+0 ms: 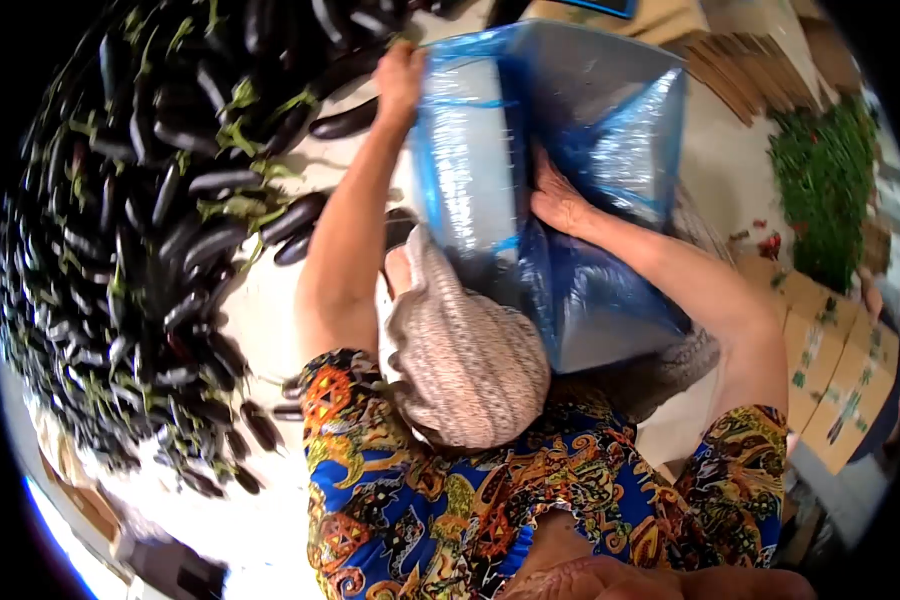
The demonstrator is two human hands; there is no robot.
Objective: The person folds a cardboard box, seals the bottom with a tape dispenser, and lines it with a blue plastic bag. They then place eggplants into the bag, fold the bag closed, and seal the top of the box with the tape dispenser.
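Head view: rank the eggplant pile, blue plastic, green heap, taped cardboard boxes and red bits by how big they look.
Largest to smallest:
1. Eggplant pile
2. Blue plastic, though nearer the camera
3. Green heap and taped cardboard boxes: too alike to rank
4. Red bits

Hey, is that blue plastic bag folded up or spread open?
Spread open: the blue plastic bag stands wide at the top, with the left hand at its edge and the right hand reaching into its opening.
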